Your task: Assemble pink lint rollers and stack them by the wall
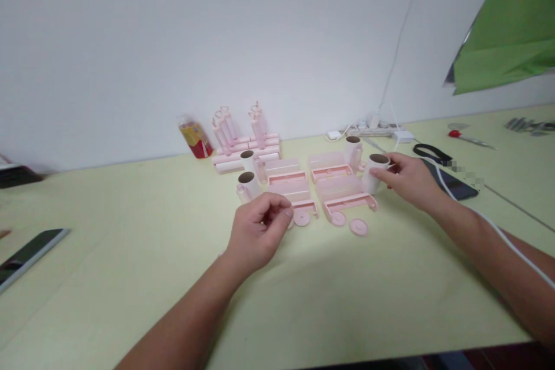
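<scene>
At the far left of the worktop [95, 266], a dark object [17, 175] and a phone [32, 255] are both cut off by the edge. Near the wall stands a red and yellow jar [196, 139], its contents hidden by its wrapping. Beside it, pink handles [256, 121] stand among stacked pink cases [247, 162]; they overlap too much to count. Two white rolls [248, 185] stand upright, brown cores upward, with a clear pinkish handle beside each.

The left hand [255, 231] has its fingers curled and thumb close to the forefinger, near a disc that it partly covers; whether it pinches anything cannot be told. Just beyond, four pink trays [352, 203] lie in two columns, their pink insides facing up, with translucent covers [340, 187] behind them. The left front tray is partly hidden by the hand. Pink discs [358, 227] lie in front of the trays.

Behind the right column stands another upright roll [352, 153]. The right hand [411, 179] pinches the held roll [372, 181], upright at the right end of the front tray, its core dark inside. Farther right, a white cable crosses the forearm, and a black phone [453, 181] is partly covered, its end blurred
</scene>
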